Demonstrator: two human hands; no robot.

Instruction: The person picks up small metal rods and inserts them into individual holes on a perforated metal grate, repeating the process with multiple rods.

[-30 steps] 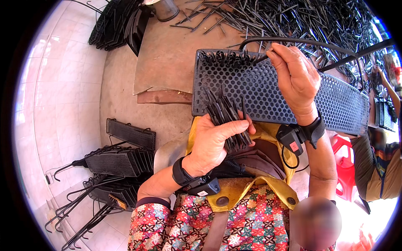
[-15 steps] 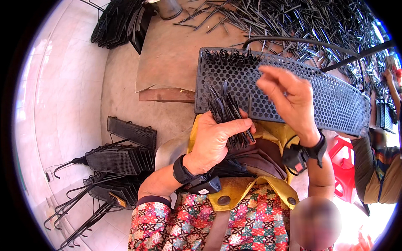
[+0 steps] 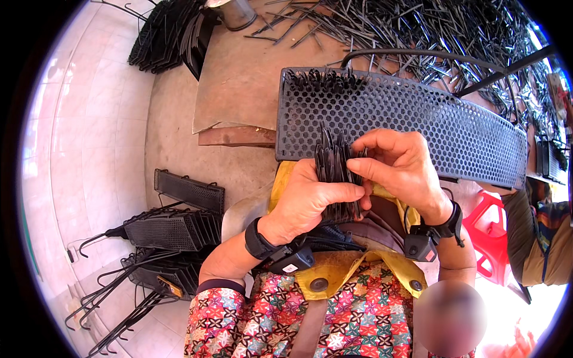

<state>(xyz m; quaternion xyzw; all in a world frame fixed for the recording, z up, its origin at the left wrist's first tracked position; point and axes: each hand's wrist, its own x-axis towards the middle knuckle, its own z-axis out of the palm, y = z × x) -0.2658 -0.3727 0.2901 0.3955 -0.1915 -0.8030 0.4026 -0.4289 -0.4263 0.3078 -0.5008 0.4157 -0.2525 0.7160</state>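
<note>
My left hand (image 3: 304, 200) is closed around a bundle of thin black strips (image 3: 332, 161), its thumb laid across them. The strips are slender and slightly curved, with pointed tips standing up above the hand. At the right side of this bundle, my right hand (image 3: 404, 170) pinches between thumb and fingers at the strips; exactly how many it grips is hidden. Just beyond both hands lies a long black perforated tray (image 3: 412, 128) with a wire handle (image 3: 430, 53). A row of short black strips (image 3: 325, 79) stands along its far left edge.
A big heap of loose black strips (image 3: 430, 30) covers the far right. A metal cup (image 3: 236, 15) stands at the back of a brown board (image 3: 256, 83). Stacked black trays with hooked wires (image 3: 167, 230) sit at left. A red plastic stool (image 3: 489, 232) and another person's legs (image 3: 537, 244) are at right.
My right hand has come down and left from above the tray to the bundle, its fingers closing there. My left hand has shifted slightly right with the bundle, which now stands more upright.
</note>
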